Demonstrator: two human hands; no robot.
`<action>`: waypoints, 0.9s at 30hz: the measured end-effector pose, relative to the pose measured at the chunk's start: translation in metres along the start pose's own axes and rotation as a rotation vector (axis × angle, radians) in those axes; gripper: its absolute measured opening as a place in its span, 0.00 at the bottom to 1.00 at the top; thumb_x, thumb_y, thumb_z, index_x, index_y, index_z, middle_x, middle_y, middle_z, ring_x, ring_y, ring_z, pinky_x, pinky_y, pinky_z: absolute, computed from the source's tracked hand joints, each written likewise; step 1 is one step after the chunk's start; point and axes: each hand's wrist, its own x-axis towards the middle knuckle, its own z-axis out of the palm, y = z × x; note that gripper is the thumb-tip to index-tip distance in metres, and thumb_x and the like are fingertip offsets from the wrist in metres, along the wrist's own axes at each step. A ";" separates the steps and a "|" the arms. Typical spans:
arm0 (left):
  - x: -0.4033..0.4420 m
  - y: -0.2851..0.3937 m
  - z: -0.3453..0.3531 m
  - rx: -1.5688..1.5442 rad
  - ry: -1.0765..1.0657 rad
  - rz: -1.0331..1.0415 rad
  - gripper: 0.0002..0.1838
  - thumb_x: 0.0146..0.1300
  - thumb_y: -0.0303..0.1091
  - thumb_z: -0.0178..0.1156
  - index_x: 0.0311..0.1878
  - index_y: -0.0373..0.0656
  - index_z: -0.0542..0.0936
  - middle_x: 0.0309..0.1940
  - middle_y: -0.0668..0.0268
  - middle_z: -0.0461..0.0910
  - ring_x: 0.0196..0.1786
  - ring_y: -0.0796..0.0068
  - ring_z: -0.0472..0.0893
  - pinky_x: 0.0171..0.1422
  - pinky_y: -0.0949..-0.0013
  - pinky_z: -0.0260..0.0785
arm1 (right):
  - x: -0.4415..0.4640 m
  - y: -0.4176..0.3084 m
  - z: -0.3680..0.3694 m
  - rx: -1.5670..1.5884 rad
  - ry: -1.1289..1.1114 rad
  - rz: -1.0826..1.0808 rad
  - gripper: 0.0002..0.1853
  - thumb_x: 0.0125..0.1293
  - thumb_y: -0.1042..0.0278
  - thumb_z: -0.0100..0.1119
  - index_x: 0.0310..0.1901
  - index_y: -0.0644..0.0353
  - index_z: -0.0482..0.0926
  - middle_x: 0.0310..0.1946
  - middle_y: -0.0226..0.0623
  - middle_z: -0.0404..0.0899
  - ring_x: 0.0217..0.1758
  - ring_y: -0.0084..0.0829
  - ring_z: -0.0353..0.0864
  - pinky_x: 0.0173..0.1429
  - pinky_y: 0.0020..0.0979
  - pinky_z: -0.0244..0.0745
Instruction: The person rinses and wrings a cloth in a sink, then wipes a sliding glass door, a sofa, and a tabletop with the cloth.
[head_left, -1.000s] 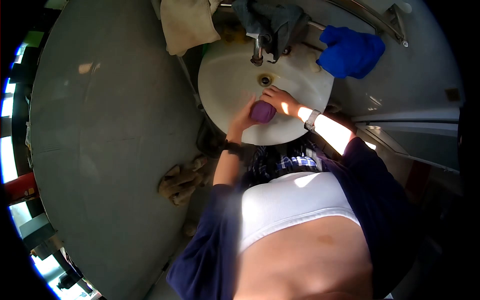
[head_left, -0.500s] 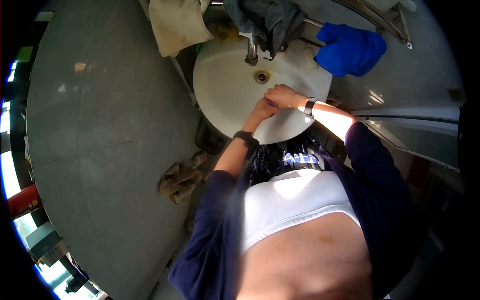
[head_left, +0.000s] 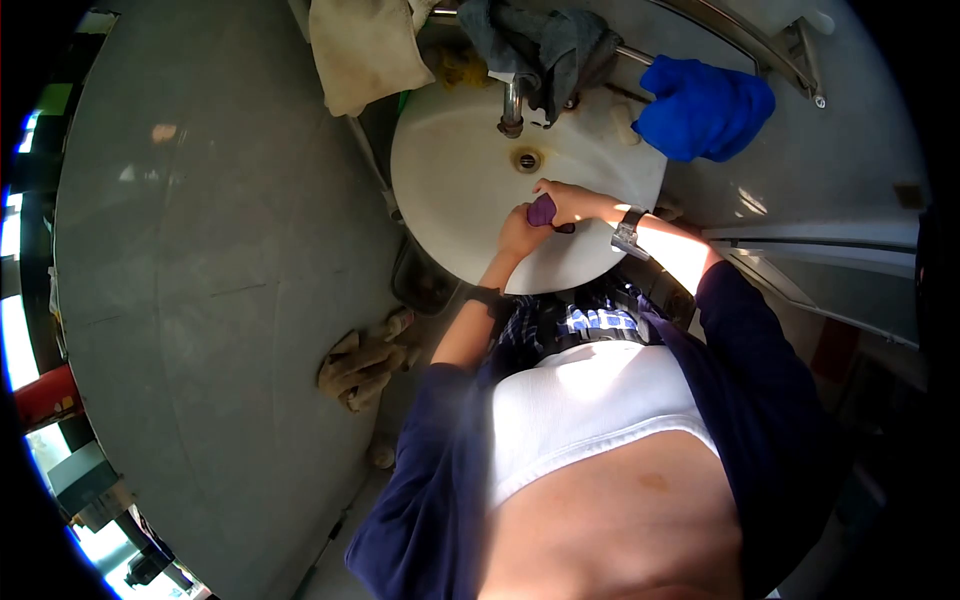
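Over the near part of the white, rounded washbasin (head_left: 445, 190), I see a small, bunched purple cloth (head_left: 541, 210) squeezed between the person's two hands, well above the bowl's far end. The left hand (head_left: 521, 234), coming in from the left, has its fingers curled closely round the cloth's left side. The right hand (head_left: 580, 203) grips it from the right, fingers bent over; a dark end pokes out just below on the near side. I can't make out each fingertip. Farther off sit the round metal drain (head_left: 526, 160), then the chrome tap (head_left: 511, 110), with a crumpled blue cloth (head_left: 705, 108) to the far right.
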 end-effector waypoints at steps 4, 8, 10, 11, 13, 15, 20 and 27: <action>-0.010 0.005 -0.024 -0.622 -0.146 -0.263 0.21 0.50 0.40 0.65 0.45 0.39 0.74 0.29 0.64 0.79 0.29 0.74 0.81 0.27 0.71 0.73 | -0.019 -0.014 -0.022 0.568 -0.015 0.096 0.40 0.51 0.63 0.67 0.65 0.52 0.56 0.56 0.44 0.66 0.48 0.34 0.74 0.51 0.33 0.71; -0.020 0.010 -0.038 -0.980 -0.139 -0.234 0.20 0.54 0.38 0.63 0.47 0.38 0.73 0.34 0.65 0.79 0.30 0.75 0.80 0.29 0.72 0.74 | -0.021 0.015 -0.005 0.265 0.263 -0.128 0.35 0.55 0.62 0.65 0.63 0.55 0.60 0.52 0.42 0.70 0.39 0.29 0.77 0.44 0.28 0.73; -0.019 0.015 -0.040 -1.050 -0.159 -0.164 0.20 0.54 0.38 0.63 0.47 0.37 0.73 0.35 0.64 0.79 0.32 0.76 0.80 0.30 0.73 0.74 | -0.027 -0.002 -0.006 0.519 0.129 0.026 0.27 0.58 0.64 0.63 0.58 0.58 0.65 0.43 0.38 0.75 0.37 0.25 0.76 0.43 0.25 0.73; -0.017 0.017 -0.041 -1.085 -0.167 -0.127 0.21 0.54 0.38 0.63 0.47 0.36 0.73 0.36 0.63 0.78 0.33 0.76 0.80 0.31 0.73 0.74 | -0.026 -0.010 -0.007 0.645 0.060 0.101 0.23 0.60 0.64 0.62 0.55 0.60 0.68 0.39 0.36 0.77 0.36 0.22 0.76 0.43 0.24 0.72; -0.014 0.025 -0.039 -1.057 -0.110 -0.105 0.21 0.55 0.38 0.63 0.47 0.36 0.73 0.35 0.64 0.78 0.32 0.76 0.80 0.32 0.74 0.73 | -0.016 -0.009 0.006 0.607 0.173 0.115 0.11 0.64 0.69 0.55 0.44 0.66 0.74 0.31 0.35 0.79 0.35 0.22 0.77 0.42 0.23 0.73; -0.014 0.028 -0.043 -1.000 -0.084 -0.122 0.21 0.55 0.37 0.63 0.48 0.36 0.73 0.35 0.65 0.78 0.33 0.76 0.79 0.36 0.75 0.72 | -0.013 -0.022 0.022 0.735 0.322 0.071 0.10 0.64 0.70 0.54 0.41 0.68 0.74 0.33 0.38 0.80 0.36 0.24 0.78 0.43 0.25 0.72; -0.012 0.024 -0.049 -1.119 -0.076 -0.171 0.26 0.55 0.32 0.62 0.56 0.36 0.67 0.43 0.64 0.75 0.42 0.74 0.76 0.49 0.73 0.69 | -0.017 -0.048 0.020 1.003 0.351 0.073 0.12 0.65 0.68 0.53 0.45 0.69 0.74 0.38 0.39 0.80 0.42 0.27 0.79 0.47 0.27 0.72; 0.001 0.002 -0.034 -1.399 -0.084 0.008 0.31 0.57 0.25 0.58 0.63 0.40 0.58 0.52 0.63 0.69 0.52 0.73 0.73 0.51 0.70 0.69 | -0.036 -0.059 -0.030 0.009 0.425 -0.088 0.24 0.59 0.69 0.58 0.59 0.52 0.69 0.55 0.33 0.71 0.59 0.35 0.69 0.65 0.36 0.60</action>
